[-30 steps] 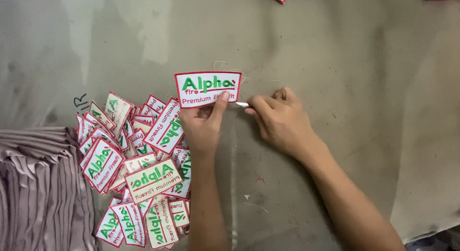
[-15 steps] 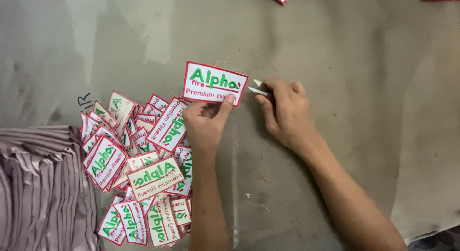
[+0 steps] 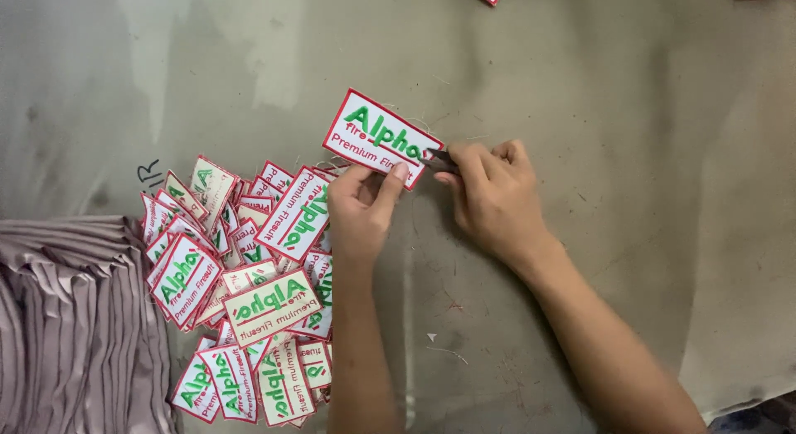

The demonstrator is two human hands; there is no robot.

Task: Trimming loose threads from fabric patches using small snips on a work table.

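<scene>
Head view: your left hand [image 3: 361, 214] pinches the embroidered patch [image 3: 380, 137] by its lower edge, thumb on the face, fingers behind. The patch sits tilted just above that hand, lifted off the table [image 3: 630, 94] as far as I can tell.

Your right hand [image 3: 493, 189] is closed around a small dark tool [image 3: 440, 157], tip touching the patch's right corner. Can't tell what tool it is; mostly hidden by your fingers.

Handling, my read: the patch is light and semi-stiff. It holds flat from a one-edge pinch with no droop, so the backing carries it. It will still flex if you squeeze mid-face. The red stitched border is the firm part, so grip there, close to the corner being worked, to stop it pivoting. The fabric face isn't slippery. Loose threads show at the top edge, so it could snag.

Left of and below your left hand: a pile of patches [image 3: 249, 293] of the same kind, overlapping, some face down. Further left, well apart from both hands, a stack of folded mauve fabric [image 3: 75, 326].
</scene>
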